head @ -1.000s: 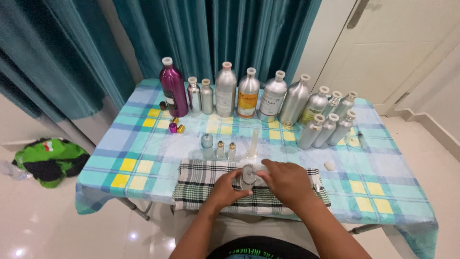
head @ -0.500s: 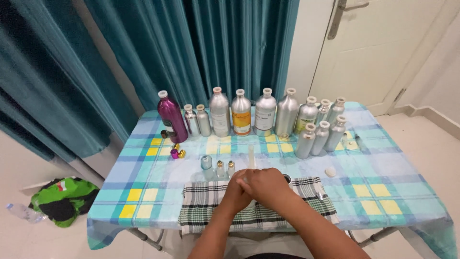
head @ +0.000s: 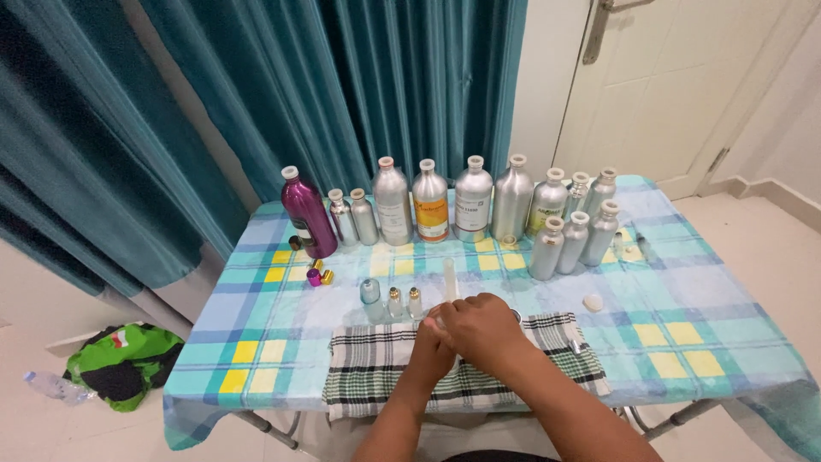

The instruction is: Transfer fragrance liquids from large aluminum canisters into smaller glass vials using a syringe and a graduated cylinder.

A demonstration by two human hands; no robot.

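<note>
Both hands meet over the checked cloth (head: 376,376) on the counter (head: 701,342). Right hand (head: 483,329) curls over the left hand (head: 432,351); whatever the grip encloses is hidden, so I cannot tell its state. A clear tube (head: 450,280) stands just beyond the knuckles, three small vials (head: 392,301) just beyond-left.

this looks like a room in a home, perhaps used for small-scale perfume bottling: teal curtains (head: 342,94) hang behind a folding counter (head: 727,342) under a checked cloth, a white panelled door (head: 684,77) stands beside them, the floor is glossy tile (head: 787,248), and metal bottles (head: 479,201) stand in a row.
</note>
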